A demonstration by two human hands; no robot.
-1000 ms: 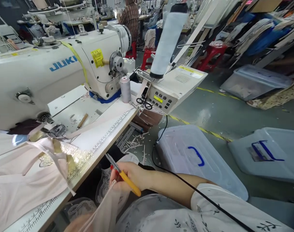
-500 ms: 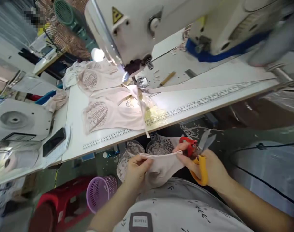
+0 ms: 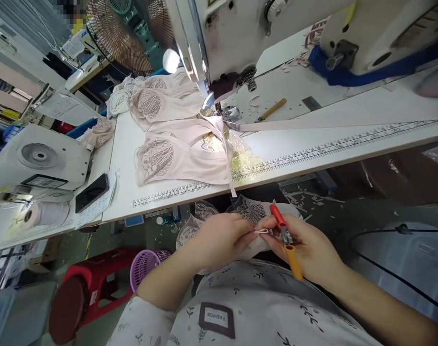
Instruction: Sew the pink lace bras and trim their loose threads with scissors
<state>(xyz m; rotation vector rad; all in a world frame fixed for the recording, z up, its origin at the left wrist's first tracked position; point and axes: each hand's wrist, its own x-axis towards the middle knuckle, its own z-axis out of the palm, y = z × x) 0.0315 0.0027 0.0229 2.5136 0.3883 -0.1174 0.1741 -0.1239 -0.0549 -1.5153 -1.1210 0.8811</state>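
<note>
A pale pink bra with lace cups [image 3: 255,210] lies in my lap below the table edge. My left hand [image 3: 220,240] is closed on its folded edge, the fingertips close to my other hand. My right hand [image 3: 308,245] pinches the same edge between thumb and finger. Scissors with one red and one orange handle [image 3: 293,262] also sit in my right hand, held across the palm and fingers; most of the blades are hidden. Much of the bra's cloth is covered by my hands.
Above the table stands a sewing machine [image 3: 229,53] with a lit lamp. More pale pink bras [image 3: 204,166] lie under and beside its needle, joined to a long strip [image 3: 305,124]. A phone [image 3: 92,193], red stool [image 3: 96,276] and purple basket [image 3: 143,266] are at left.
My left hand has moved right along the bra edge, up close to my right hand. The scissors have turned in my right hand. The view has shifted slightly.
</note>
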